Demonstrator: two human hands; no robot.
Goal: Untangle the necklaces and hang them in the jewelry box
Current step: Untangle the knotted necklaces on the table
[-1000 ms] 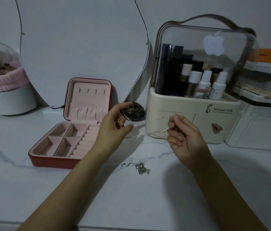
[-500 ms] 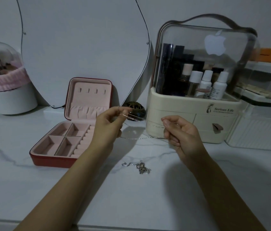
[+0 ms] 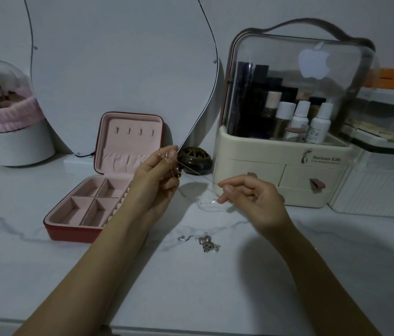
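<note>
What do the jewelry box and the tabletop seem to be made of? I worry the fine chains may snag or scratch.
The jewelry box looks lined in soft, matte pink velvet-like fabric, with a red shell that could be faux leather. The tabletop looks like polished white marble or an imitation, judging by its grey veins and faint sheen.

1 head-worn wide-angle camera looks forward and down, close over the marble tabletop [image 3: 45, 275].

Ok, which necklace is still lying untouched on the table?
The silver tangle on the marble, in front of both hands. The gold chain is pinched in the left hand, not on the table.
</note>
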